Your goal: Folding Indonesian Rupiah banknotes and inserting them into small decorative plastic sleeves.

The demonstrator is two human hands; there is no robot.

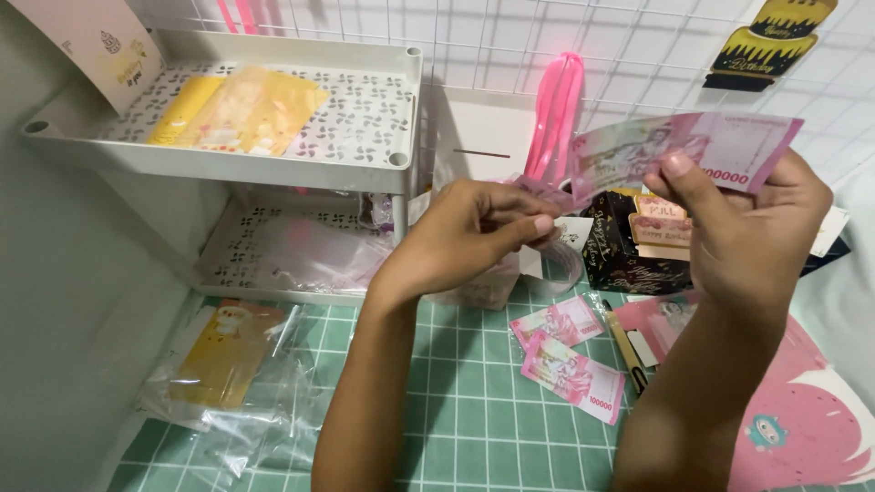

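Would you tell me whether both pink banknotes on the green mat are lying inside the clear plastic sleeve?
No, the two pink banknotes lie bare on the green mat, apart from the clear plastic sleeve at the left.

Mat (474, 428) underlies everything. Shelf rack (228, 155) at 10 o'clock, against the wire grid (510, 46) behind; packets (241, 109) on its top tier, plastic sleeves (310, 251) on its lower tier. Bagged card (223, 360) on the mat at 8 o'clock, before the rack. Two notes (570, 360) on the mat at 5 o'clock, pencil (627, 351) just right of them. Box (638, 241) at 2 o'clock, behind the notes. Left hand (465, 237) at centre, right hand (743, 232) at 3 o'clock with a note (684, 150) above the box.
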